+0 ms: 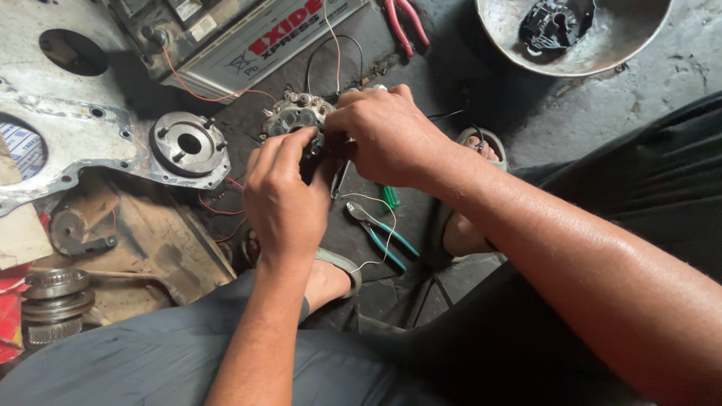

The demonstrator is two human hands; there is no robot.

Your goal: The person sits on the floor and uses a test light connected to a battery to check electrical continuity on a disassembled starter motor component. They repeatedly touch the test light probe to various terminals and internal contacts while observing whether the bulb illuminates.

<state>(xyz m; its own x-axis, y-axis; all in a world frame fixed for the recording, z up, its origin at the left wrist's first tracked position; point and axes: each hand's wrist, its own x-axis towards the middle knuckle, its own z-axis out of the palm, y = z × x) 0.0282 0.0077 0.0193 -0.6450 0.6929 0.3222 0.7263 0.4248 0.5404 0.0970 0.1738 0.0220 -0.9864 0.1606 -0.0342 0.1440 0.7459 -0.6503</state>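
Two hands (282, 199) (387, 135), one metal part (295, 114)

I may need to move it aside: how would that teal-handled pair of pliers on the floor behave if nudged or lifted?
The teal-handled pliers look like rigid metal, so probably stiff and fairly heavy for their size. Lying flat, they should slide rather than roll. A thin pale wire crosses them and might drag along or snag.

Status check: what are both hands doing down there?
Left hand and right hand both gripping the small metal part. Pliers on floor below. Nothing blocking.
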